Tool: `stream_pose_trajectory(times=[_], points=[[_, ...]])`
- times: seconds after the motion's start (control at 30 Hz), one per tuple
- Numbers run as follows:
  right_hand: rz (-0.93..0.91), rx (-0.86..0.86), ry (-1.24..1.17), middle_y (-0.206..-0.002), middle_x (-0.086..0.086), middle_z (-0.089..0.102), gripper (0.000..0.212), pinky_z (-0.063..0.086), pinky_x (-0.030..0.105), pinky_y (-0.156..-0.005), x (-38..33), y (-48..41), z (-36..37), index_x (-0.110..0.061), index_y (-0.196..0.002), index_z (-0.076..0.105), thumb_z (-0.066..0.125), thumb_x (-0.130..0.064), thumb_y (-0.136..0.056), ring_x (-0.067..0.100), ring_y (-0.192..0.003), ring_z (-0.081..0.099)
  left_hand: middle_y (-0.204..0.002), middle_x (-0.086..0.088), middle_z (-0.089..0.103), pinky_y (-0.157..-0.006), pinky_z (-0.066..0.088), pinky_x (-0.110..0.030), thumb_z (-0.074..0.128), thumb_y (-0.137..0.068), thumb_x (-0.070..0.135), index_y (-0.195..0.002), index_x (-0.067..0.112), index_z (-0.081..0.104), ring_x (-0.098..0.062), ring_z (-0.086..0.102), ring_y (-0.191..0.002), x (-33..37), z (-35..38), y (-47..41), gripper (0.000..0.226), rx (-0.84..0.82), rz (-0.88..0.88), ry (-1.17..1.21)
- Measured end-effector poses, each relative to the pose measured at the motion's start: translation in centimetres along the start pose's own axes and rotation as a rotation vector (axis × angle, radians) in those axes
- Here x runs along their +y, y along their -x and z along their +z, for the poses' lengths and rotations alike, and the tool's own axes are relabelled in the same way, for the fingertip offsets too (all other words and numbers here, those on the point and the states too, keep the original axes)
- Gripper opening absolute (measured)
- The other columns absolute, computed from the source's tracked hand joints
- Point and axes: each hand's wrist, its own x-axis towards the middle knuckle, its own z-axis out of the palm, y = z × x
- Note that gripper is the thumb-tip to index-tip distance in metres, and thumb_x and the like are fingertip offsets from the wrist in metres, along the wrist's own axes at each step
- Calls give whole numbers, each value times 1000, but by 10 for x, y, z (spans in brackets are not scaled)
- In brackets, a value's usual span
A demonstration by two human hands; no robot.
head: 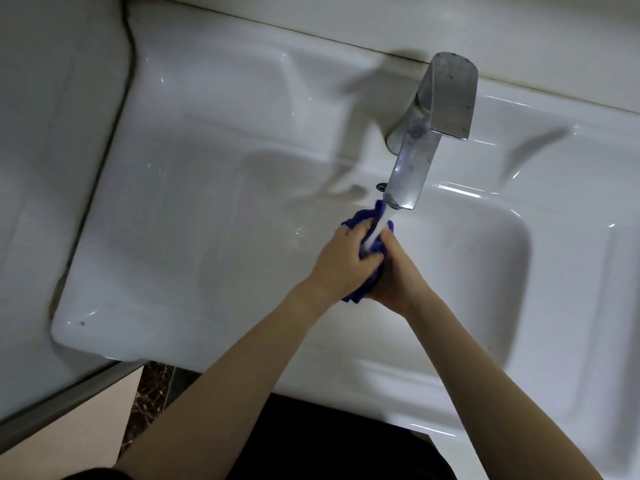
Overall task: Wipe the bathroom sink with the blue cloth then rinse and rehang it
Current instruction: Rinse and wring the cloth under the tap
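Blue cloth (357, 221): bunched into a wad between both grips, low over the basin and right under the spout. One tuft pokes out beyond the fingertips and another hangs out at the wrist end. It looks soft and nappy.
Left grip (343, 261): clenched round its side of the wad, fingers curled over the top of the cloth.
Right grip (398, 273): grasping the opposite side, palm turned in towards the left grip so the cloth is squeezed between the two.
Why held so: bunching probably brings every fold under the narrow stream and lets the hands knead the dirt out. Keeping the wad low in the basin should hold the splash in.
Water (379, 226): a thin white stream that lands on the cloth in the gap between the two grips.
Faucet (427, 133): dull, water-spotted metal with angular lines. A flat lever sits on top, and the slanted spout ends just beyond the grips.
Sink (214, 216): glossy white ceramic with a rounded-rectangular basin beneath the grips and moulded recessed ledges on either side of them. A small overflow hole (382, 186) lies just beyond the grips, beside the spout tip.
Stage: this looks like the rinse. Wringing and rehanging remain, and no hook or rail is in view.
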Motion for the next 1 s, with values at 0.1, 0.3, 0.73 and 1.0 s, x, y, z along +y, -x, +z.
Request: stream_pose_trajectory(times=[0.1, 0.3, 0.73, 1.0], points=[[71, 63, 45, -89, 8, 65, 30, 48, 32, -65, -1, -3, 8, -17, -90, 67, 56, -45, -92, 22, -70, 65, -107, -4, 63, -79, 53, -34, 61, -81, 26, -132, 19, 54, -25, 64, -100, 1, -9, 14, 52, -190, -115, 230], [57, -53, 164, -90, 11, 62, 42, 51, 32, -61, -12, -13, -2, -8, -115, 54, 72, -23, -80, 22, -69, 61, -114, -1, 61, -79, 55, -25, 65, -87, 7, -119, 16, 59, -20, 63, -100, -29, -57, 10, 34, 134, -214, 556], [118, -56, 252, -98, 14, 67, 54, 54, 34, -62, -28, 0, -12, -4, -111, 61, 79, -31, -68, 26, -76, 66, -61, 0, 60, -48, 44, -23, 63, -90, 22, -77, 14, 61, -18, 56, -55, 3, -18, -51, 16, -264, -383, 852], [-50, 93, 330, -96, 20, 65, 32, 58, 38, -72, -19, 10, 1, 4, -112, 60, 67, -13, -86, 33, -83, 66, -97, -10, 70, -75, 60, -33, 69, -86, 18, -106, 17, 62, -19, 71, -83, 2, -3, -53, 22, -80, -337, 700]])
